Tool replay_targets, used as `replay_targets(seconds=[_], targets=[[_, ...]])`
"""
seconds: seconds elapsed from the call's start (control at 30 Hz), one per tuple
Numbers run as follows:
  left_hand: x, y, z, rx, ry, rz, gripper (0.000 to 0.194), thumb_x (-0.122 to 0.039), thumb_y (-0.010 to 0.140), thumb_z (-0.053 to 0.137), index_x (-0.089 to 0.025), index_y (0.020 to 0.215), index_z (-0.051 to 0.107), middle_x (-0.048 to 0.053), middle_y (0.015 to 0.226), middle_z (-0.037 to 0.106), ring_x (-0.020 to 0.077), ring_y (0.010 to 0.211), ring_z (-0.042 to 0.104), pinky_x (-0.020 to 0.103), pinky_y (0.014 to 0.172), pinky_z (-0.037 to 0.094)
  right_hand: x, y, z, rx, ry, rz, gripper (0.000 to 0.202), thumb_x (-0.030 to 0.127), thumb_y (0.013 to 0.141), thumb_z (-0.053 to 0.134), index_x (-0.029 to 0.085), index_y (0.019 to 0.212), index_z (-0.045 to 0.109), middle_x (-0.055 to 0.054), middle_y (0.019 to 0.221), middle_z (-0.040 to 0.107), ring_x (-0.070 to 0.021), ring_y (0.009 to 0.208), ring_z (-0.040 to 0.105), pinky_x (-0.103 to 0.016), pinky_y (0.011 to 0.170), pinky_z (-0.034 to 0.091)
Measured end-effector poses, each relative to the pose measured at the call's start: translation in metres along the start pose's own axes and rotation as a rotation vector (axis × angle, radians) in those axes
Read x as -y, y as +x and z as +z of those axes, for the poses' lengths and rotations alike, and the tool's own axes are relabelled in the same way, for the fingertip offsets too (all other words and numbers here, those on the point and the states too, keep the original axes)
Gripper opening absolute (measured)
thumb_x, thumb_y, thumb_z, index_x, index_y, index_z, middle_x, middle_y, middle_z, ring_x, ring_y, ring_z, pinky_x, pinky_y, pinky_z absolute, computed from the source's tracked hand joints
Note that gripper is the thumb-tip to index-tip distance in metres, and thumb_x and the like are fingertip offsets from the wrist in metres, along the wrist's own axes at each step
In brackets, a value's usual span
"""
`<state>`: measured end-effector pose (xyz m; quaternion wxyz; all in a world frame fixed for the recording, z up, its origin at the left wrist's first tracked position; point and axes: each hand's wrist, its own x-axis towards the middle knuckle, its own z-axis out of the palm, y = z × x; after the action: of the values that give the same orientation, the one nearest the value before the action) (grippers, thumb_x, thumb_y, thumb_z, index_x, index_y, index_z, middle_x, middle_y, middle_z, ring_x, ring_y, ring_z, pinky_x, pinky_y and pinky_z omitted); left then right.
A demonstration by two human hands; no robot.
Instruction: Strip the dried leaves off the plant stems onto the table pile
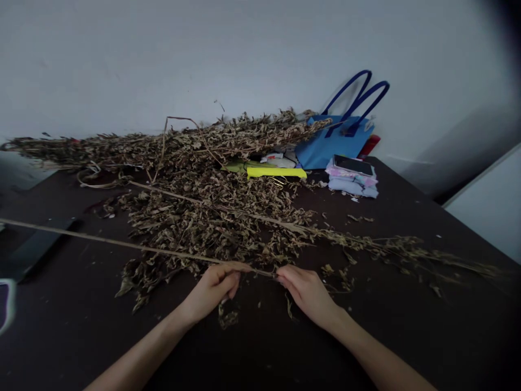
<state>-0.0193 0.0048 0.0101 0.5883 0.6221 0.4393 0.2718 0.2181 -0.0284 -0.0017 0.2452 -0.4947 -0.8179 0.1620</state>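
A long, thin dried plant stalk (134, 247) runs from the left edge to my two hands near the table's front. My left hand (217, 285) is closed round the stalk, its thumb tucked beneath. Just to the right, my right hand (305, 288) pinches the same stalk near its right end, where a few shrivelled leaves hang. Beyond my hands spreads a heap of loose dried leaves (195, 233). Across that heap lies a second dried stalk (260, 218), still leafy toward its right end.
Along the wall rests a large bundle of dried leafy stalks (163, 149). A blue bag (331, 144) stands at the back right, beside a phone (353, 165) on folded cloths (353, 184). A bright yellow object (277, 172) lies behind the leaves. A dark flat object (38, 247) is at left.
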Motion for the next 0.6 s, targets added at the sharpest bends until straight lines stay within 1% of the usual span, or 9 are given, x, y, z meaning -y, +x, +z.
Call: replay_targets(seconds=[0.1,0.23,0.33,0.4,0.47,0.5,0.57,0.6], targets=[[-0.003,0.000,0.000,-0.013,0.051,0.000,0.028,-0.027,0.086,0.043,-0.013,0.091,0.066,-0.004,0.051,0.046,0.0062,0.041,0.038,0.019,0.046,0.034,0.002,-0.001,0.001,0.011,0.002,-0.011,0.020,0.019,0.094,0.037,0.019,0.084,0.054,-0.001,0.072,0.058,-0.0119,0.064,0.056,-0.023,0.059,0.040],[-0.006,-0.001,-0.001,-0.024,0.088,0.000,0.025,-0.022,0.084,0.041,-0.014,0.085,0.065,-0.005,0.049,0.045,0.0060,0.038,0.036,0.018,0.041,0.030,0.008,-0.002,0.002,0.052,0.045,-0.022,0.019,0.018,0.093,0.037,0.020,0.084,0.054,-0.001,0.073,0.058,-0.0118,0.066,0.056,-0.022,0.059,0.040],[-0.003,-0.002,-0.002,-0.027,0.129,0.014,0.023,-0.016,0.080,0.041,-0.015,0.069,0.061,-0.003,0.052,0.048,0.0063,0.041,0.041,0.017,0.042,0.032,0.013,-0.002,0.001,0.084,0.080,-0.024,0.019,0.018,0.093,0.038,0.020,0.083,0.054,0.000,0.071,0.058,-0.0113,0.063,0.056,-0.022,0.058,0.040],[-0.001,-0.003,-0.003,-0.031,0.139,0.018,0.023,-0.014,0.080,0.042,-0.015,0.063,0.057,-0.003,0.052,0.048,0.0066,0.043,0.042,0.016,0.042,0.032,0.014,-0.002,0.000,0.084,0.095,-0.025,0.019,0.018,0.093,0.037,0.020,0.084,0.054,0.000,0.071,0.058,-0.0111,0.062,0.055,-0.022,0.057,0.040],[-0.001,-0.003,-0.001,-0.034,0.130,0.015,0.023,-0.015,0.081,0.042,-0.016,0.066,0.058,-0.003,0.052,0.048,0.0065,0.043,0.041,0.016,0.042,0.032,0.013,-0.002,-0.001,0.059,0.092,-0.016,0.019,0.019,0.093,0.037,0.019,0.084,0.054,-0.001,0.071,0.058,-0.0112,0.062,0.055,-0.022,0.058,0.041],[-0.001,-0.003,0.000,-0.038,0.122,0.016,0.022,-0.017,0.083,0.041,-0.016,0.072,0.060,-0.003,0.054,0.049,0.0066,0.043,0.042,0.017,0.042,0.033,0.012,-0.002,-0.002,0.041,0.085,-0.007,0.020,0.020,0.093,0.037,0.019,0.084,0.054,-0.001,0.071,0.057,-0.0112,0.062,0.055,-0.022,0.058,0.041],[-0.004,-0.003,0.002,-0.059,0.106,0.031,0.023,-0.022,0.087,0.041,-0.017,0.092,0.063,-0.001,0.066,0.057,0.0079,0.048,0.048,0.018,0.046,0.039,0.009,-0.002,-0.004,0.003,0.067,0.005,0.020,0.020,0.093,0.037,0.019,0.083,0.053,0.000,0.070,0.057,-0.0111,0.062,0.055,-0.022,0.057,0.040],[-0.006,-0.003,0.002,-0.079,0.101,0.047,0.024,-0.024,0.087,0.043,-0.018,0.101,0.062,0.002,0.077,0.062,0.0095,0.056,0.054,0.020,0.052,0.043,0.009,-0.002,-0.004,-0.016,0.058,0.006,0.020,0.021,0.093,0.037,0.019,0.083,0.053,0.000,0.070,0.057,-0.0111,0.062,0.055,-0.022,0.057,0.040]])
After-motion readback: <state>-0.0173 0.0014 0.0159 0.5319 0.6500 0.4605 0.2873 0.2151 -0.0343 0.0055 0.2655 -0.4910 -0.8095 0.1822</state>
